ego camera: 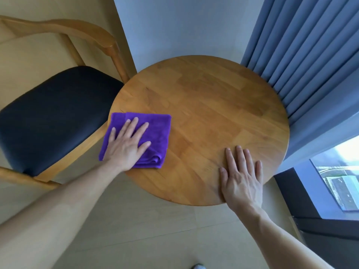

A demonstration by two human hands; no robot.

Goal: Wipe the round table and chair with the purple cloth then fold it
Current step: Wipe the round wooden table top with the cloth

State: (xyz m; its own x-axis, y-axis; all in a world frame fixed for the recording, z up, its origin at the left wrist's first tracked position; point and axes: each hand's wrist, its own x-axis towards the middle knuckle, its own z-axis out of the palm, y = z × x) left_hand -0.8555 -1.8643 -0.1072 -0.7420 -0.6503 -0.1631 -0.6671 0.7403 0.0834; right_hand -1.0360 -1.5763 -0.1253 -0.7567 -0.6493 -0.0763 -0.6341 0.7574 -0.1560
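Observation:
A round wooden table [209, 105] fills the middle of the view. A folded purple cloth [157, 131] lies at its left edge, slightly overhanging toward the chair. My left hand [127, 146] presses flat on the cloth with fingers straight and spread. My right hand [241, 175] rests flat on the bare tabletop near the front right rim, fingers straight and together. The chair [56, 113], with a black padded seat and wooden arms, stands directly left of the table.
Blue curtains [303, 51] hang behind the table's right side. A window [338, 179] with a dark frame is at the lower right. A pale wall stands behind the table. Beige floor tiles [145, 230] lie below.

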